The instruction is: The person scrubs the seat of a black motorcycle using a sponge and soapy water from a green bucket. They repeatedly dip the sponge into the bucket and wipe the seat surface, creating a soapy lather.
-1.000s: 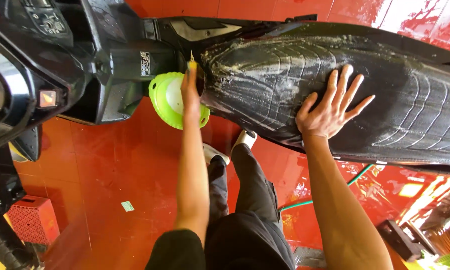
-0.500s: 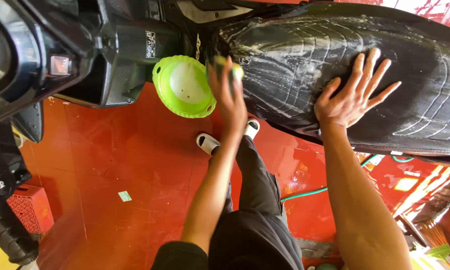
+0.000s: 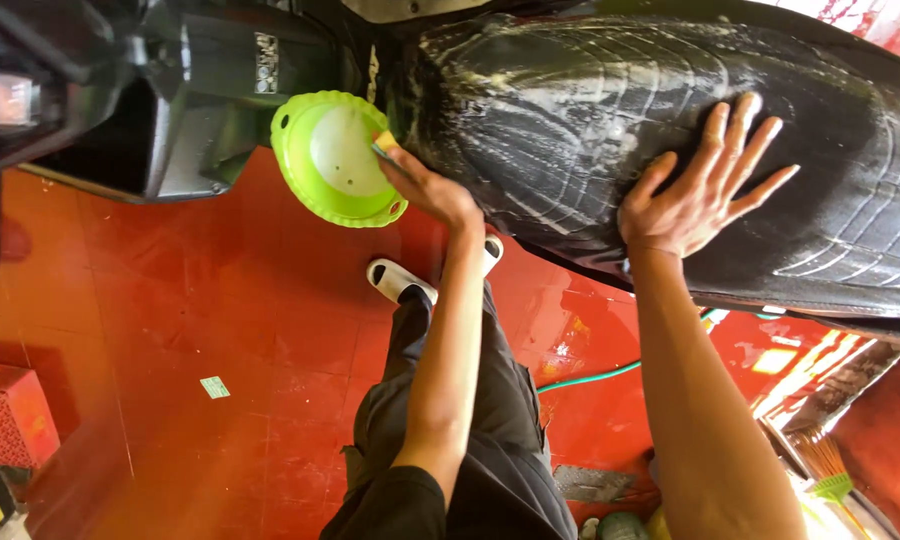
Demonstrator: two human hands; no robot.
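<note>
A black scooter seat (image 3: pixel 590 110), wet and streaked with soapy foam, fills the upper middle and right. My right hand (image 3: pixel 705 185) lies flat on its near side, fingers spread, holding nothing. My left hand (image 3: pixel 425 185) grips a small yellow and green sponge (image 3: pixel 382 147) against the seat's front edge, right beside a lime green plastic bowl (image 3: pixel 300 185) that stands on the red floor under the scooter.
The scooter's black body and footboard (image 3: pixel 190 90) occupy the upper left. My feet in white slippers (image 3: pixel 395 280) stand on wet red tiles (image 3: pixel 220 330). A green hose (image 3: pixel 590 377) runs across the floor, a red crate (image 3: pixel 5 415) sits lower left, a small broom (image 3: pixel 825 470) lower right.
My left hand with the sponge has moved off the seat's top and down towards the green bowl. The view has shifted closer. My right hand stays flat on the seat.
</note>
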